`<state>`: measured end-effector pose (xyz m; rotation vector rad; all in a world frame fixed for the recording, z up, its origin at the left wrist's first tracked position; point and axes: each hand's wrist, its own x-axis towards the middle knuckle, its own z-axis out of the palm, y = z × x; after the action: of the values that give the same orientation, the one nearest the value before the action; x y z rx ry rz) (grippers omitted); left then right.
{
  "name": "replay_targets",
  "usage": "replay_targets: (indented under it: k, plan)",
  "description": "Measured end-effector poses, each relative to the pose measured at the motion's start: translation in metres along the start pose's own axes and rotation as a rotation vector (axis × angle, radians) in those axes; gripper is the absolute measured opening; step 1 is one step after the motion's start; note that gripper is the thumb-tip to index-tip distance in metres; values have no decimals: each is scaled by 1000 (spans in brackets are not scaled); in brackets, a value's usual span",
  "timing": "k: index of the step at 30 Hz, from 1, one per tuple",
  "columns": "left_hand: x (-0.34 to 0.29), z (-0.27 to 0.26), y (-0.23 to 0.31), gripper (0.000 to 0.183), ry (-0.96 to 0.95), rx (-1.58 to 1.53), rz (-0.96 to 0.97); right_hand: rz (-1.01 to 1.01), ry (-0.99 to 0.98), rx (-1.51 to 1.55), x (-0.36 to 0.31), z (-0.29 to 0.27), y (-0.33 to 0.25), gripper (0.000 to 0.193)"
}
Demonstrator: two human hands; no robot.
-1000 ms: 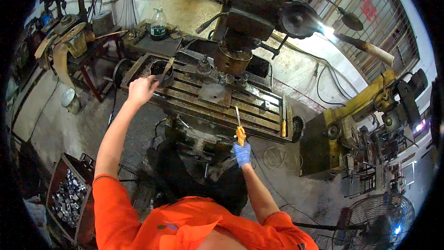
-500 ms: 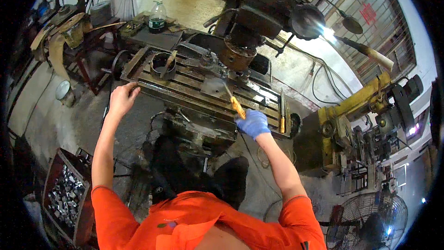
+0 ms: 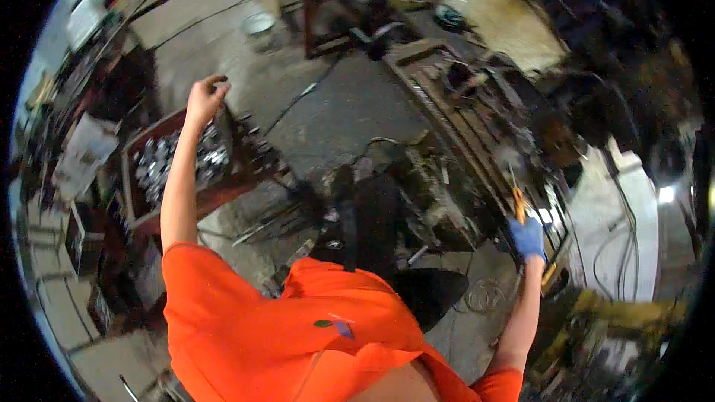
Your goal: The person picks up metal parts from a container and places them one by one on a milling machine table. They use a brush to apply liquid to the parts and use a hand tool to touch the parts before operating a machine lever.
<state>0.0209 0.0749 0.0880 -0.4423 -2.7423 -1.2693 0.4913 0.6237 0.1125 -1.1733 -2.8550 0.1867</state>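
My right hand (image 3: 527, 239), in a blue glove, is closed round the yellow handle of a brush (image 3: 519, 204). The brush's thin shaft points away from me over the slotted metal machine table (image 3: 477, 141), and its pale head is blurred. Bare and raised at the left, my left hand (image 3: 204, 103) has its thumb and bent fingers apart, with nothing seen between them. It appears above the far edge of a reddish box (image 3: 223, 195) full of small metal pieces (image 3: 167, 167); I cannot tell how high.
A round dark container (image 3: 463, 78) stands on the machine table's far part. A pale bucket (image 3: 258, 24) is on the floor beyond my left hand. Coiled wire (image 3: 485, 295) lies on the floor near my right forearm. Yellow machinery (image 3: 625, 320) is at the lower right.
My view has swung left, bringing the box of metal pieces under my left hand and the machine table to the right. The brush stays in my right hand over the table.
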Motion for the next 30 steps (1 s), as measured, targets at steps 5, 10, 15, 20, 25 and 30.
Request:
replay_targets:
  k: [5,10,15,20,25,30]
  plan:
    - [-43,-48,-103,36,167,51,-44,124,61,123,-14,6,46,37]
    - [-61,-40,-116,44,58,380,-102,119,74,473,-40,-9,1,32]
    - [-59,-18,-106,40,-28,632,-356,153,78,425,-63,-2,5,33]
    - [-47,2,-125,30,-255,919,-299,64,80,496,-76,11,5,29]
    - [-34,3,-130,27,-399,968,-290,-23,15,390,-76,15,-1,24]
    - [-50,-7,-118,23,-258,902,-256,25,-27,322,-83,11,-26,23]
